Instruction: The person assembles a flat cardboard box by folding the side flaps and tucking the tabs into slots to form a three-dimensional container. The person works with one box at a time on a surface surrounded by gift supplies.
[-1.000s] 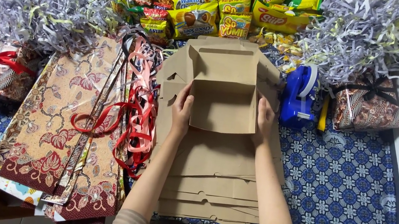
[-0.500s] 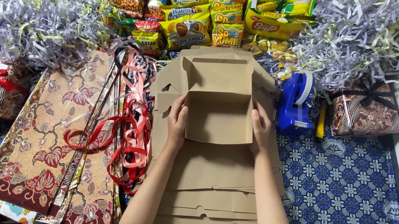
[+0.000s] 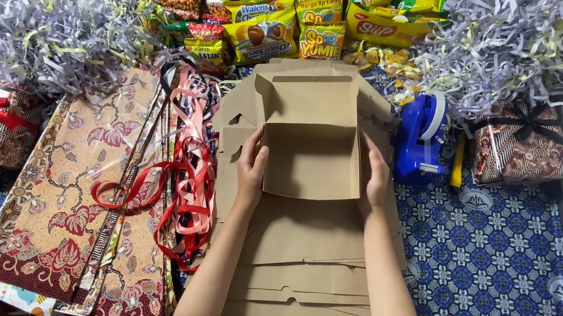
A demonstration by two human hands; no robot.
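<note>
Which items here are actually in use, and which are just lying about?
In use:
- half-folded brown cardboard box
- left hand and right hand, pressing its side walls
- stack of flat brown cardboard blanks under it

Lying about:
- blue tape dispenser
- red and pink ribbons
- batik-patterned wrapping sheets
- shredded paper piles
- snack packets
- wrapped gift box with black ribbon

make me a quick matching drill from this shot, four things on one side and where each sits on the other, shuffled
Things:
1. cardboard box
2. blue tape dispenser
3. red and pink ribbons
4. snack packets

Places:
A. far edge of the mat, between the two heaps of shredded paper
B. between the left hand and the right hand
C. just outside the right hand
D. left of the left hand, beside the patterned wrapping sheets

Pairs: 1-B, 2-C, 3-D, 4-A
</note>
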